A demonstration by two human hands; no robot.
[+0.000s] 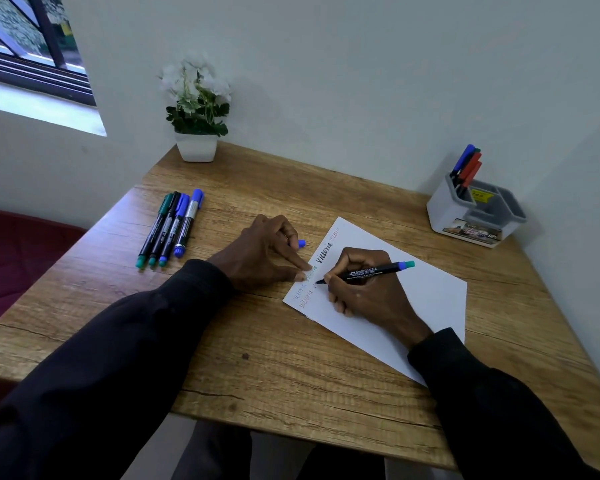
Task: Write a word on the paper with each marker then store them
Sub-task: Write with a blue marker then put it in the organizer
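- Dark sleeves (118, 358) cross the near edge of the wooden table (291, 375); bare wood lies open between them.
- One white paper (430, 296) lies skewed, right of centre and clear of every table edge.
- Right hand (368, 289) grips one black marker (371, 271). Its long axis runs left to right, with the tip pointing left onto the paper and the blue-teal end to the right.
- Left hand (267, 254) presses a fingertip on the paper's left edge, its curled fingers holding a blue cap (301, 243).
- Four capped markers (168, 230) lie side by side at far left, tilted slightly from the table's left edge.
- One desk organizer (475, 213) at the far right corner holds upright markers.
- One potted plant (196, 147) stands at the far edge.
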